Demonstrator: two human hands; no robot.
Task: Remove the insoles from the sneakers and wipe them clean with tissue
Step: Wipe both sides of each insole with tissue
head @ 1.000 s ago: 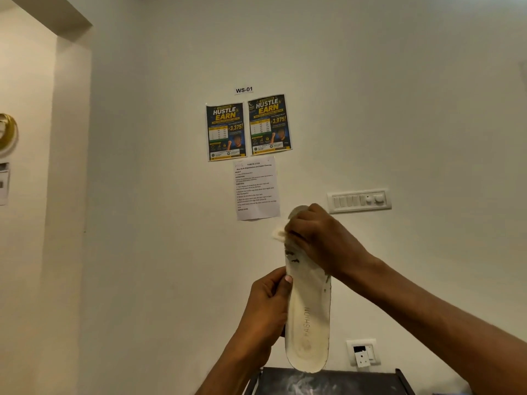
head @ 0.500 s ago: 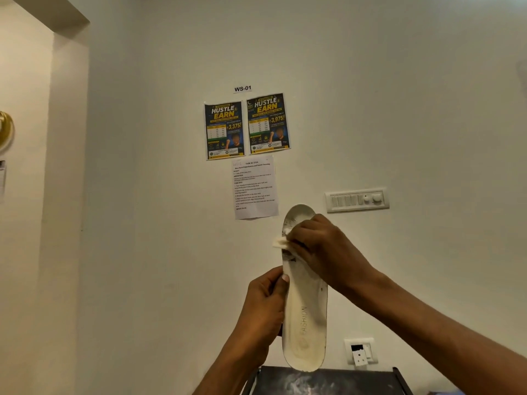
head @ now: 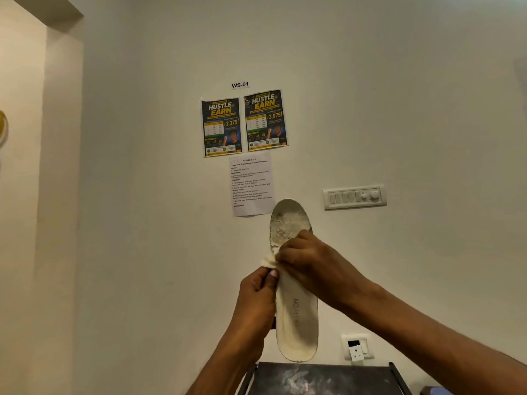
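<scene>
Gripped upright white insole [head: 296, 317] at its 9 o'clock edge in curled left hand [head: 255, 303]; pinched tissue wad [head: 268, 261] against its middle in right hand [head: 308, 263].

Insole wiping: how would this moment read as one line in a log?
step: wipe insole | left hand: grips insole edge | right hand: presses tissue on its middle | upper end: blotchy

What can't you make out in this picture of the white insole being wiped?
Head view only:
Crumpled white tissue: mostly hidden under the right hand; only a wad shows.
White foam insole: middle covered by that hand.
Left hand: fingers hidden behind the insole.
White printed sheet: text too small.
Dark marbled surface: cut off by bottom edge.
</scene>
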